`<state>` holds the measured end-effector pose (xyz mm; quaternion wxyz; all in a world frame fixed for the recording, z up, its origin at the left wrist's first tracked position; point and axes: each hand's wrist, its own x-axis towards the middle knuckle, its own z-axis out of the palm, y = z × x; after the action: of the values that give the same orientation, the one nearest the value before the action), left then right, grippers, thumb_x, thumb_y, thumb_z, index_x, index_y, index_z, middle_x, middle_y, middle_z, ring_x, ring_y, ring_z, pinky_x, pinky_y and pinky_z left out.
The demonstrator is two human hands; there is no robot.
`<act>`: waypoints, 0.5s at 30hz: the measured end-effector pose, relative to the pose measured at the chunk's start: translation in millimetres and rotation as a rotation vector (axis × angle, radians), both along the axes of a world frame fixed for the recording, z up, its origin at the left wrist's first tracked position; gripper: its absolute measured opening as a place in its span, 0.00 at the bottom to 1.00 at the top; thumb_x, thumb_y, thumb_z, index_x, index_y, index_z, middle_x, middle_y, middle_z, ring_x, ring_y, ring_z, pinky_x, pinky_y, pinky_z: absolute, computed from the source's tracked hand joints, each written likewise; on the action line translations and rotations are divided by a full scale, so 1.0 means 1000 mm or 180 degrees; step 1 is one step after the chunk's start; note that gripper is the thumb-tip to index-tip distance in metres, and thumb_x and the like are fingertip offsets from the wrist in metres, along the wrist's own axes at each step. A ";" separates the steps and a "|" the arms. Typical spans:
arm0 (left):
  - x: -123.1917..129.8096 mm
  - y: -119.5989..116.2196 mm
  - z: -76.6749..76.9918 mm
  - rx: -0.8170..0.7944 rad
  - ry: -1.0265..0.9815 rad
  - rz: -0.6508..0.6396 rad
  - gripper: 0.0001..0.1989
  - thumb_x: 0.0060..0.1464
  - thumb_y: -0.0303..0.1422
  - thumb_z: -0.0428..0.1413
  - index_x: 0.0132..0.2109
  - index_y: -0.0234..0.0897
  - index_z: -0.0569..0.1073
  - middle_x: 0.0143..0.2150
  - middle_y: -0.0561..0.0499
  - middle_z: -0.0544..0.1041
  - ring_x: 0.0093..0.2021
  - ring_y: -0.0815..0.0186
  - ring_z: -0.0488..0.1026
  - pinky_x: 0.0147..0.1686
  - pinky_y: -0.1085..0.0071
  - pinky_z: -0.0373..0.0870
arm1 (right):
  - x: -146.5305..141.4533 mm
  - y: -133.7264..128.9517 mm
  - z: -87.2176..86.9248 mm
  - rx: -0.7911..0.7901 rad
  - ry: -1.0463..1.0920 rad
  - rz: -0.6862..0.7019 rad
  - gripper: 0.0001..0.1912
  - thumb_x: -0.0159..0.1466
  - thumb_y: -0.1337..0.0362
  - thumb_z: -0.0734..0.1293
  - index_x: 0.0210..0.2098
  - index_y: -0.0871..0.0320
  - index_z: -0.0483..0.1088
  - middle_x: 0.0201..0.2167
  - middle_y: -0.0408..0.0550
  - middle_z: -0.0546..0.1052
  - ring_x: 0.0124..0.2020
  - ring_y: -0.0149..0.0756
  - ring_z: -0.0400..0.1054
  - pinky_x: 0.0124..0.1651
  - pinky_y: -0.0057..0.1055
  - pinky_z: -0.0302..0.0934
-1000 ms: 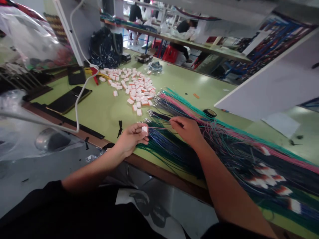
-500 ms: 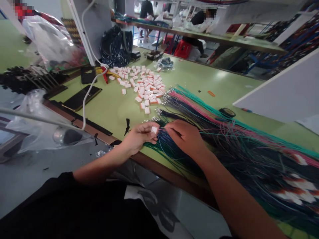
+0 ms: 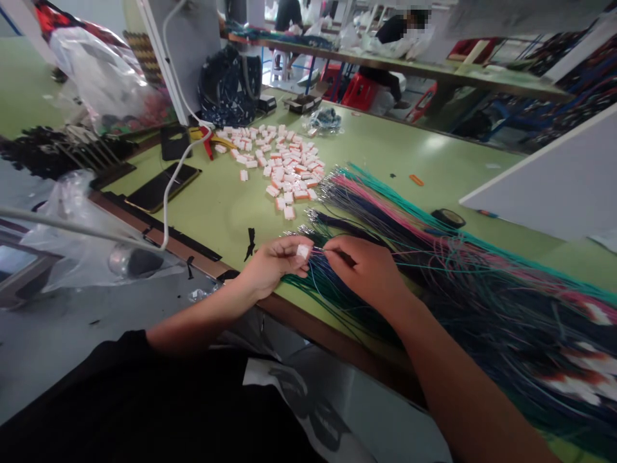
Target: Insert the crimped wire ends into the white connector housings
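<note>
Between the thumb and fingers of my left hand (image 3: pixel 277 263) is a white connector housing (image 3: pixel 303 251). My right hand (image 3: pixel 364 263) pinches a thin wire (image 3: pixel 318 249) just right of the housing; the wire runs to the housing's side, but how deep its end sits I cannot tell. Beneath and beyond my hands lie bundles of blue, green, black and pink wires (image 3: pixel 409 222) with bare metal terminals at their left ends. Farther back, a loose pile of white and orange connector housings (image 3: pixel 289 164) covers part of the green table (image 3: pixel 226 212).
A phone (image 3: pixel 164 186) and red-yellow pliers (image 3: pixel 207 141) lie to the left, crossed by a white cable (image 3: pixel 167 218). A roll of black tape (image 3: pixel 448 218) sits by a white panel (image 3: pixel 554 173) at right. Finished-looking wires with housings (image 3: pixel 578 373) lie at lower right. Other people sit beyond.
The whole view has shifted slightly, so things appear a little farther right. Both hands keep their grips on the housing and the wire, with hardly any movement between them.
</note>
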<state>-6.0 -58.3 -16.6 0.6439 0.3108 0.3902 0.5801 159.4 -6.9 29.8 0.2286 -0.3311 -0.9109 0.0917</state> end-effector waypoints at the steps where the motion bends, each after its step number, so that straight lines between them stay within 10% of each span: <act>1: 0.000 0.000 0.000 0.0019 -0.0038 -0.0015 0.10 0.41 0.25 0.62 0.35 0.34 0.75 0.24 0.55 0.73 0.24 0.74 0.70 0.26 0.76 0.70 | 0.000 0.000 0.000 -0.0001 -0.0024 0.0019 0.10 0.62 0.65 0.58 0.30 0.57 0.71 0.27 0.46 0.76 0.29 0.33 0.68 0.34 0.29 0.57; 15: 0.002 0.001 0.000 0.0146 0.0103 0.0085 0.09 0.42 0.21 0.59 0.34 0.34 0.76 0.25 0.55 0.74 0.24 0.74 0.70 0.26 0.76 0.70 | -0.002 0.000 -0.006 0.0640 -0.0352 0.0014 0.15 0.63 0.66 0.56 0.24 0.57 0.69 0.24 0.46 0.72 0.29 0.32 0.64 0.30 0.29 0.52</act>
<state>-3.5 -57.8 -17.0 0.6224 0.3297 0.3912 0.5924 157.9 -7.2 23.5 0.2098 -0.3090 -0.9274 -0.0180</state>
